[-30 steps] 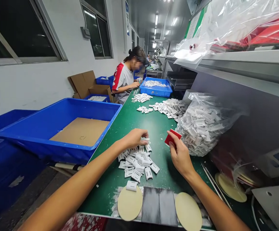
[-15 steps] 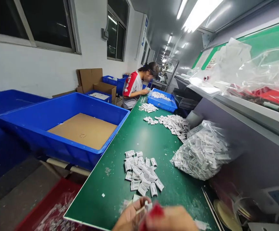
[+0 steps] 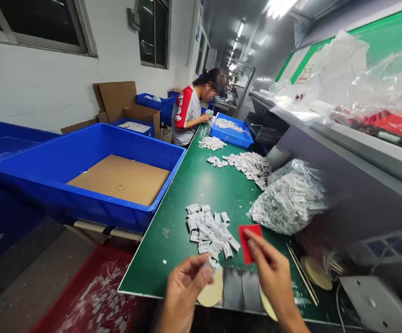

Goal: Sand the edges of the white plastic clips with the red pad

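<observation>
From afar I log: left hand [image 3: 183, 289], thumb and forefinger nearly together; blurred, I cannot tell if gripping. White slotted plastic pieces [image 3: 212, 230] heaped just beyond, on green tabletop [image 3: 173, 222]. Red flat piece [image 3: 245, 251], pinched between right hand's [image 3: 273, 275] thumb and fingers.

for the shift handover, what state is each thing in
left hand: fingers curled, any held piece too blurred to tell
right hand: gripping the red pad
red pad: pinched
nearest white parts: loosely heaped
clear bag: filled, bulging
large blue bin: open-topped, cardboard sheet flat inside
blue tray: open-topped, loaded
windows: dark
ceiling light: lit
</observation>
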{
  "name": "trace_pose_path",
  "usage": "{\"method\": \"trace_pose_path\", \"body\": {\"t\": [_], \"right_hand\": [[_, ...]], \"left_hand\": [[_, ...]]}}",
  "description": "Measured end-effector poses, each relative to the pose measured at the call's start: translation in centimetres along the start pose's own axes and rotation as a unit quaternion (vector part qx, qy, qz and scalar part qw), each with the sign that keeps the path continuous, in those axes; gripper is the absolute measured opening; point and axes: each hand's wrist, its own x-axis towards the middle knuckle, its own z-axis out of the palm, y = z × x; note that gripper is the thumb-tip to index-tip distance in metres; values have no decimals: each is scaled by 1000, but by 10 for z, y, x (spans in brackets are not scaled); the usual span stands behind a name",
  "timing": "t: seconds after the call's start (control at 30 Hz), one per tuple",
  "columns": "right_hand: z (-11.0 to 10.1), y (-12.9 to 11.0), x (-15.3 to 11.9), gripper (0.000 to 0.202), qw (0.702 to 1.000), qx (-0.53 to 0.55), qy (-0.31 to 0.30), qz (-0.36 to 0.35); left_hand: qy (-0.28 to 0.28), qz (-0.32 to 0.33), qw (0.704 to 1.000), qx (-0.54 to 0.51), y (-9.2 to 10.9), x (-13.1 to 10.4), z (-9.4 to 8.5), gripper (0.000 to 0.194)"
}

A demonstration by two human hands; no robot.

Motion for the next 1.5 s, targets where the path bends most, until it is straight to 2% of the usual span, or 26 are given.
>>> {"method": "trace_pose_path", "body": {"t": [0.03,0.07,0.13,0.2,0.3,0.33,0.4,0.47,0.53,0.6,0.7,0.73,0.77,0.8,0.9,0.97,1.0,1.03,1.07,1.1,1.17,1.2,1.27,1.3,1.4,1.5], "right_hand": [[2,0,-4,33,997,0,56,44],[4,0,-9,33,996,5,58,64],[9,-1,-16,33,999,30,-12,36],[12,-3,-18,39,996,62,-59,23],[9,-7,-11,33,992,82,-26,87],[6,-8,-8,32,989,105,-75,79],[0,-9,-2,32,979,147,-130,50],[-6,-9,4,27,977,176,-49,112],[-10,-9,8,29,969,205,-66,118],[-14,-10,12,28,956,211,-187,78],[-21,-16,16,25,969,195,-120,94],[-24,-19,18,25,964,205,-146,89],[-26,-21,19,27,949,207,-228,70],[-28,-23,20,26,949,189,-246,61],[-31,-27,21,25,964,181,-179,73],[-33,-28,20,26,940,200,-273,54],[-33,-29,20,25,947,184,-259,52],[-34,-29,19,26,967,168,-183,61],[-34,-29,18,29,972,166,-150,69],[-35,-29,16,27,971,174,-150,71],[-35,-26,13,27,939,218,-266,29],[-34,-23,12,26,936,203,-286,25],[-33,-17,9,24,973,175,-131,80],[-33,-14,7,24,976,177,-71,105],[-34,-11,0,22,960,242,-8,140],[-37,-17,-10,15,906,375,22,197]], "left_hand": [[43,87,992,81,2,-1,2,29],[78,164,971,157,3,-3,4,33],[115,265,925,248,-2,-10,10,45],[131,332,898,258,-11,-19,17,56],[147,395,879,224,-22,-28,21,67],[136,373,892,218,-23,-27,21,69],[99,268,936,206,-21,-24,19,59],[64,152,970,178,-18,-19,17,41],[32,88,987,129,-16,-19,19,33],[-2,64,994,84,-15,-22,24,29],[-25,46,997,60,-17,-29,33,26],[-30,35,997,60,-18,-30,35,25],[-34,25,997,60,-19,-31,37,25],[-37,19,997,59,-19,-32,38,26],[-31,18,998,50,-20,-33,41,27],[-41,9,998,48,-20,-34,41,27],[-49,6,998,44,-19,-34,41,26],[-52,7,998,39,-19,-35,40,26],[-55,5,998,35,-19,-36,40,26],[-56,0,998,30,-19,-37,39,26],[-62,-19,998,20,-19,-39,39,27],[-63,-23,998,16,-18,-40,40,27],[-52,-5,999,13,-18,-41,41,27],[-44,12,999,17,-17,-41,41,26],[-52,57,996,35,-16,-39,41,22],[-73,84,993,41,-17,-35,39,18]]}}
